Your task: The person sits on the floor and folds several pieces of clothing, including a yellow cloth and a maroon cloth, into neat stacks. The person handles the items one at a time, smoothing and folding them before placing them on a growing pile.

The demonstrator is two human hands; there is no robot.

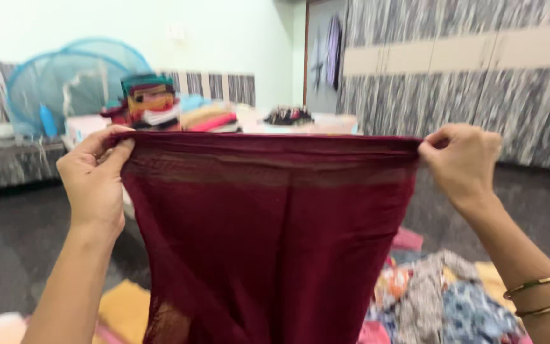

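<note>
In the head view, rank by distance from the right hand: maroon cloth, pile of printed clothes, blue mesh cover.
1. Maroon cloth, pinched in the right hand.
2. Pile of printed clothes, below it.
3. Blue mesh cover, far left background.

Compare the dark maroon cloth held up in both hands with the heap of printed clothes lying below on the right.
The dark maroon cloth is one plain colour; the heap of printed clothes is patterned and many-coloured. The cloth hangs stretched between the left hand and right hand; the heap lies crumpled, untouched. Both are fabric.

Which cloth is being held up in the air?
The dark maroon cloth, stretched between the left hand and right hand; the patterned clothes lie below.
</note>
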